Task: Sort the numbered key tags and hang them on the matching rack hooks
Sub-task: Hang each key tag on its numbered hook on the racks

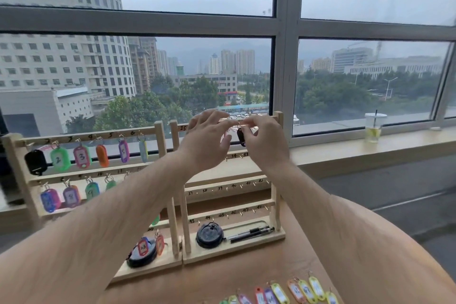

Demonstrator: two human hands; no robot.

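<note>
Loose tags (283, 294) lie in a row at the near edge of the table (246, 269). Your forearms reach forward and up to the top rail of the right rack (278, 118). Your right hand (264, 140) pinches the ring of a black tag (241, 136) hanging below that rail. The straight, relaxed fingers of your left hand (207, 136) touch the ring.

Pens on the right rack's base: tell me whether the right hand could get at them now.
Probably yes, once free: the right hand pinches a black tag high on the rack, but the pens lie uncovered on the base, with bare hooks above.
</note>
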